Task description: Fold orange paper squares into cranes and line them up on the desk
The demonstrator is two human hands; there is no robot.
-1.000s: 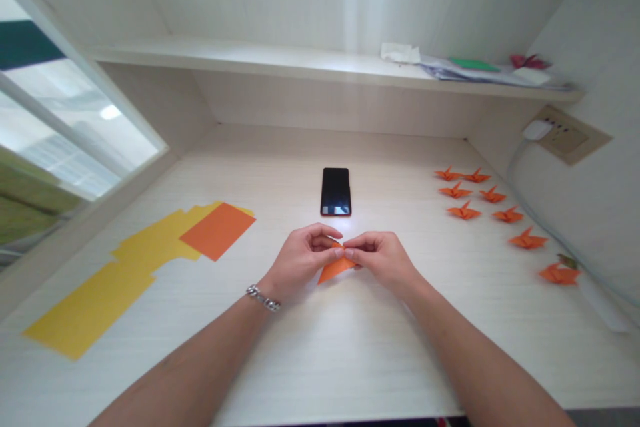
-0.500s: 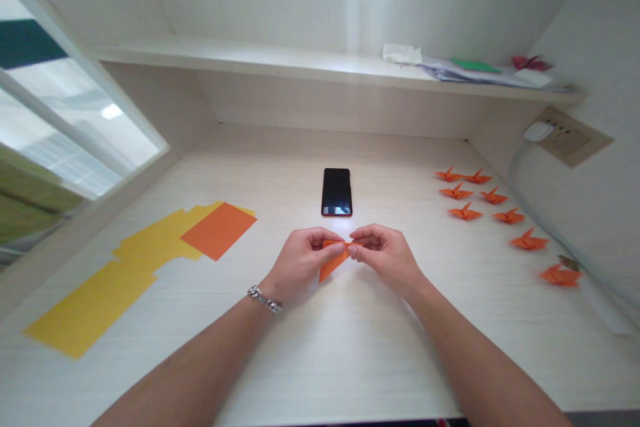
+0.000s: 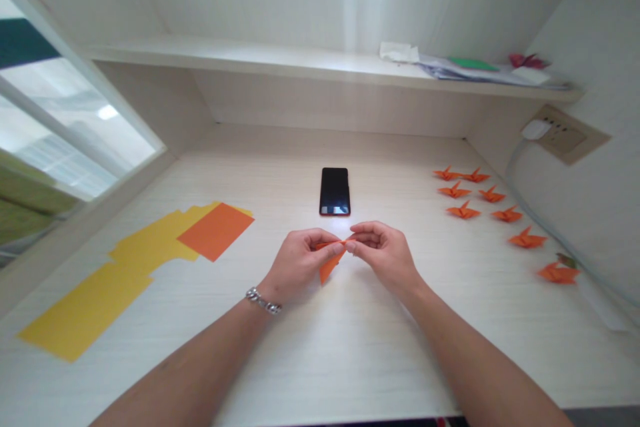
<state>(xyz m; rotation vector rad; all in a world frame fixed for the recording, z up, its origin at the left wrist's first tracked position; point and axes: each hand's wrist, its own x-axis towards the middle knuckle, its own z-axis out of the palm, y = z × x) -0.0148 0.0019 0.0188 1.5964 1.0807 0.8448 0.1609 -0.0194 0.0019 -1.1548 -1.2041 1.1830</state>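
Between my two hands is a partly folded piece of orange origami paper [image 3: 328, 269], its pointed end hanging down below the fingers. My left hand [image 3: 303, 259], with a silver chain bracelet at the wrist, is closed and pinches the paper between thumb and fingers. My right hand [image 3: 383, 250] is closed too, with thumb and index finger pinching the paper's right tip. The fingers hide part of the folds. Just beyond the hands a black phone [image 3: 335, 191] lies flat on the desk.
Yellow sheets [image 3: 87, 310] lie at the left, with an orange sheet [image 3: 216, 232] on top of their far end. Several folded orange cranes [image 3: 463, 211] stand at the right. A cable [image 3: 537, 217] runs past them from a wall socket [image 3: 567, 135]. Papers lie on the shelf [image 3: 240, 57].
The orange paper has tilted in my fingers, its lower point hanging more steeply. Both hands keep their pinch in nearly the same place. The view has shifted slightly.
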